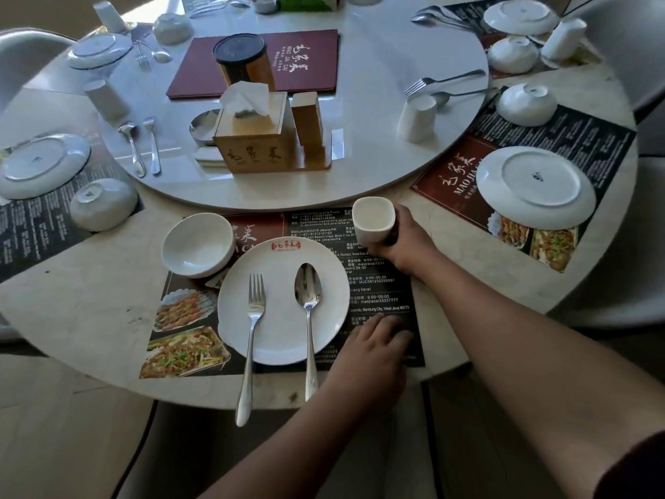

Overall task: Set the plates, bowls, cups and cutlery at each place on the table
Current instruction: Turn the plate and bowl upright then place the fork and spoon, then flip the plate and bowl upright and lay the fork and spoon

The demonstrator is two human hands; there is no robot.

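A white cup (pixel 373 219) is gripped by the right hand (pixel 406 239) at frame centre. The left hand (pixel 374 340) is laid flat, fingers spread, on the placemat (pixel 381 282) beside the plate (pixel 284 300).

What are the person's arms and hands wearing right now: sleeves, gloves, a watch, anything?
Both hands, the left hand and the right hand, are bare: no gloves, rings or watch visible. Forearms are uncovered. A dark maroon sleeve edge shows on the right arm at the frame's bottom corner.
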